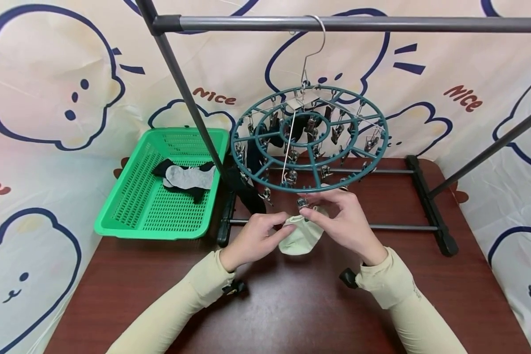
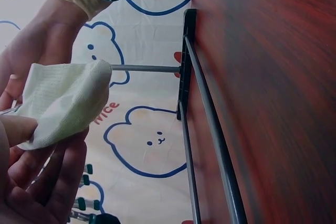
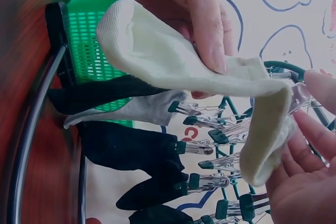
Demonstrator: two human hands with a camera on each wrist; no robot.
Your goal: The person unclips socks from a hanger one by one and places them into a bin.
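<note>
A pale cream sock (image 1: pixel 302 239) hangs between the two hands below the front rim of a round green clip hanger (image 1: pixel 315 167). My left hand (image 1: pixel 257 238) pinches the sock between thumb and fingers near its opening; in the right wrist view the sock (image 3: pixel 168 69) droops on both sides of that grip. At the sock's upper edge, my right hand (image 1: pixel 346 221) pinches a metal clip (image 1: pixel 303 202) of the hanger. Some right fingers lie behind the sock (image 2: pixel 65 103) in the left wrist view. The clip's jaws are partly hidden by the fingers and fabric.
A green basket (image 1: pixel 110 209) at the left holds grey and black socks (image 1: pixel 188 178). The hanger hooks over a grey rail (image 1: pixel 256 23). Dark socks (image 3: pixel 128 145) and a grey sock (image 3: pixel 131 109) hang from its clips. The rack's foot bars (image 1: pixel 402 227) cross the brown table.
</note>
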